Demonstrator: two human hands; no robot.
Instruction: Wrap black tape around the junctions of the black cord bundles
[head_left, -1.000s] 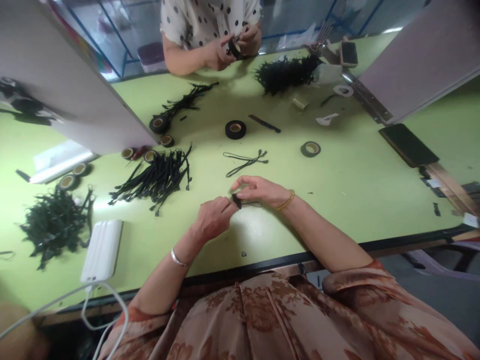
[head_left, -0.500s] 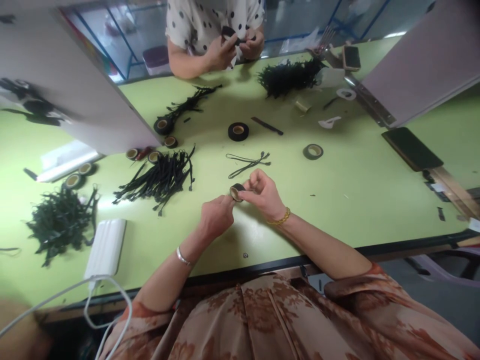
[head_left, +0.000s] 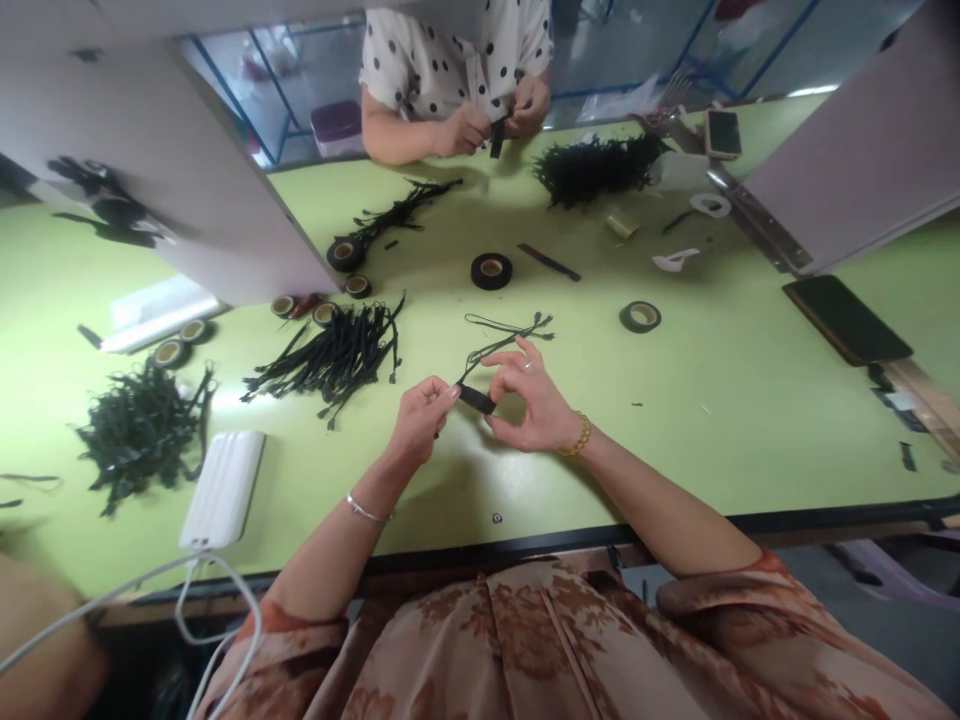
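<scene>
While your left hand [head_left: 421, 415] pinches a black cable [head_left: 463, 376], your right hand [head_left: 538, 405] clasps a black tape roll [head_left: 476, 400] just beside it, toward the near edge of the tabletop [head_left: 697, 460].

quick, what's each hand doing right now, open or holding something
Left hand: closed, pinching a thin black cord.
Right hand: curled, thumb and finger at the black tape roll; firmness of grip can't be told.

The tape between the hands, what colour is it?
The tape is black; the head view shows it.
</scene>
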